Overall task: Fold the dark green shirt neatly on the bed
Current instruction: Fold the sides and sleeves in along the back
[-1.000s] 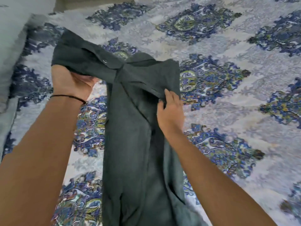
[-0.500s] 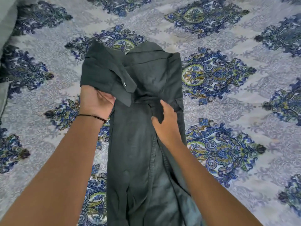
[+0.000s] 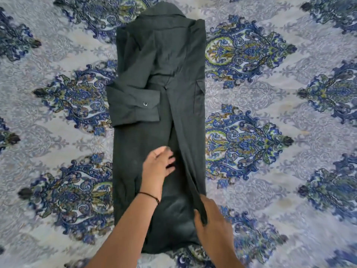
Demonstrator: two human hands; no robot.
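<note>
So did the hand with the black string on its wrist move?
Yes. The left hand came off the cuffed sleeve and down the dark green shirt, toward the person; it now lies flat near the hem.

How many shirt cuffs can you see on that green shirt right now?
1. One cuff, with a small metal snap, lies folded across the dark green shirt on its left side, above the left hand. The other sleeve's cuff is probably hidden in the folds.
</note>
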